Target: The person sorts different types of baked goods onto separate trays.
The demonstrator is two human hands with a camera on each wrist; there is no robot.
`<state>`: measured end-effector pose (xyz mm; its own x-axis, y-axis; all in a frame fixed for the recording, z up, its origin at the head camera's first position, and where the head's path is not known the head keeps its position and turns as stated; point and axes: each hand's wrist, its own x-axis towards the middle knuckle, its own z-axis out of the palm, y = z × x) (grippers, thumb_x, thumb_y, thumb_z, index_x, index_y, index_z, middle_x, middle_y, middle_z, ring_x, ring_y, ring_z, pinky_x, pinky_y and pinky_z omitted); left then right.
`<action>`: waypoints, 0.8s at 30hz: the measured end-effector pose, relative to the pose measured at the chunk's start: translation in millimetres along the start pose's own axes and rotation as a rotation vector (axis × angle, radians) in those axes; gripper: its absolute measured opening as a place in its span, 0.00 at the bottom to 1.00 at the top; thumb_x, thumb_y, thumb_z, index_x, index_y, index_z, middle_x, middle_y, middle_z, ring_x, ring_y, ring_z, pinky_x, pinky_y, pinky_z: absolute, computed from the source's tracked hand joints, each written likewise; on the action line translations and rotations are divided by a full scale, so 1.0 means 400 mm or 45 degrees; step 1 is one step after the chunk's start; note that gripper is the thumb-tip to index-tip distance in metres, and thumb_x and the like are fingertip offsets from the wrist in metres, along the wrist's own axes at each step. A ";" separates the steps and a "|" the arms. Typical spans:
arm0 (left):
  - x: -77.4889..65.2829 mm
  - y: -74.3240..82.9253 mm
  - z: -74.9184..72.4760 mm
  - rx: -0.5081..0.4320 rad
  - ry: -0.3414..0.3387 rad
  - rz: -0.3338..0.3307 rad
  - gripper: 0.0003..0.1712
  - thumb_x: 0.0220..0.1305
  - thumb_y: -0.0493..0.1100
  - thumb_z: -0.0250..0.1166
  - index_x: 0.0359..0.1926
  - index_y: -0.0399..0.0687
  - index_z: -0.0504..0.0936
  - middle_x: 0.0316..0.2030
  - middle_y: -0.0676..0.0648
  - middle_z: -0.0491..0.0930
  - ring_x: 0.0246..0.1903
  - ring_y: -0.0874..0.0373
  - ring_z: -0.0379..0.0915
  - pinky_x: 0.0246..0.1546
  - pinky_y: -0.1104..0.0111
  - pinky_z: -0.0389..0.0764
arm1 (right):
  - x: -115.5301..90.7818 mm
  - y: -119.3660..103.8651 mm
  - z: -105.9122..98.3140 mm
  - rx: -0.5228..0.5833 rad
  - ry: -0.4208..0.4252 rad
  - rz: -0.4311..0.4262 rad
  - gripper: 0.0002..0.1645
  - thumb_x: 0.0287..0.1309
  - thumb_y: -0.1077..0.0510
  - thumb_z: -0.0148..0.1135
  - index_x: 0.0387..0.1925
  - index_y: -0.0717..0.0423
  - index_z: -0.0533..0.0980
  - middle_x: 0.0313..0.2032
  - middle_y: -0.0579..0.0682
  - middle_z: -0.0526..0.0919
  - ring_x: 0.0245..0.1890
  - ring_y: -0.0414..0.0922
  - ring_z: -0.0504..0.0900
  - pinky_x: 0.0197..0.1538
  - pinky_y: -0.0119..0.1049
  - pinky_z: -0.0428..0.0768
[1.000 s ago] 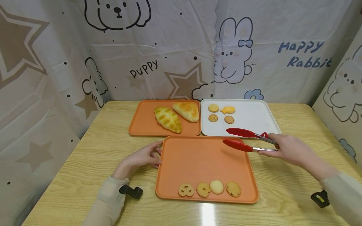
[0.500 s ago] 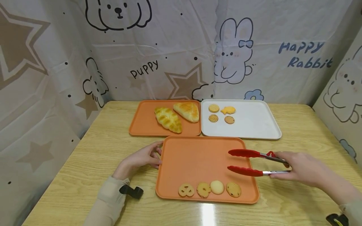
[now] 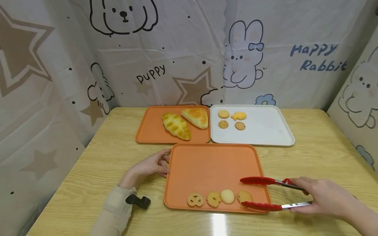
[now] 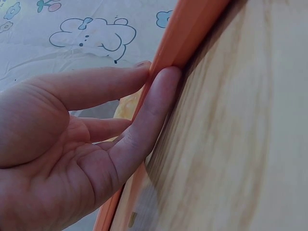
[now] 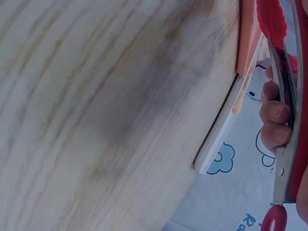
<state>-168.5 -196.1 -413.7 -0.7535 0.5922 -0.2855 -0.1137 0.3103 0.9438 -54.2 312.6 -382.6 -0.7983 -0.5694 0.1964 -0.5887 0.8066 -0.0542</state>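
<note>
The right hand (image 3: 323, 196) holds the tongs (image 3: 261, 181) in its grip, their jaws wide apart with nothing clamped between them. One red tip is seen across the right edge of the speckled cookie (image 3: 243, 196), at the right end of the row near the near edge of the near orange tray (image 3: 212, 167); contact cannot be told. The left hand's (image 3: 150, 164) grip pinches that tray's left rim.

If the tongs closed off-centre, the cookie could be nudged into the pale cookie (image 3: 227, 196) or pushed against the near rim. A low tip might catch the rim and jog the tray, should the left hand's hold be light. Squeezed too hard, a thin, dry biscuit would probably crack or slip out flat.

The tongs have shiny metal arms and ribbed red tips, perhaps silicone. The speckled cookie is round and flat; the pale one is smooth, the flower-shaped cookie (image 3: 210, 200) scalloped, the pretzel-shaped cookie (image 3: 195, 199) pierced. The tray looks like matt plastic, with rounded corners and a low raised rim, on a wood-grained table (image 3: 103, 150).
</note>
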 end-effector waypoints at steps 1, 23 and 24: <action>-0.001 0.000 0.000 -0.001 0.004 -0.003 0.48 0.57 0.30 0.61 0.70 0.41 0.41 0.45 0.39 0.60 0.32 0.58 0.73 0.35 0.62 0.81 | -0.003 -0.002 0.000 0.000 -0.001 0.001 0.41 0.25 0.29 0.70 0.38 0.53 0.77 0.27 0.38 0.76 0.18 0.26 0.61 0.17 0.27 0.66; -0.001 0.008 0.001 -0.012 0.005 -0.017 0.47 0.57 0.30 0.60 0.70 0.42 0.42 0.44 0.42 0.61 0.31 0.58 0.73 0.36 0.62 0.81 | 0.017 0.001 -0.001 0.016 -0.093 0.108 0.36 0.31 0.29 0.67 0.37 0.49 0.77 0.25 0.34 0.73 0.19 0.27 0.59 0.19 0.25 0.63; -0.001 0.007 0.001 -0.010 0.002 -0.016 0.47 0.57 0.30 0.60 0.70 0.42 0.42 0.44 0.42 0.61 0.31 0.58 0.74 0.36 0.62 0.81 | 0.021 0.004 0.001 0.025 -0.078 0.101 0.35 0.31 0.30 0.68 0.37 0.49 0.77 0.24 0.33 0.71 0.19 0.27 0.59 0.19 0.25 0.63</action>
<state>-168.1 -195.2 -411.0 -0.7531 0.5869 -0.2973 -0.1286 0.3119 0.9414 -62.0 308.9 -381.6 -0.8485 -0.5129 0.1305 -0.5250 0.8467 -0.0862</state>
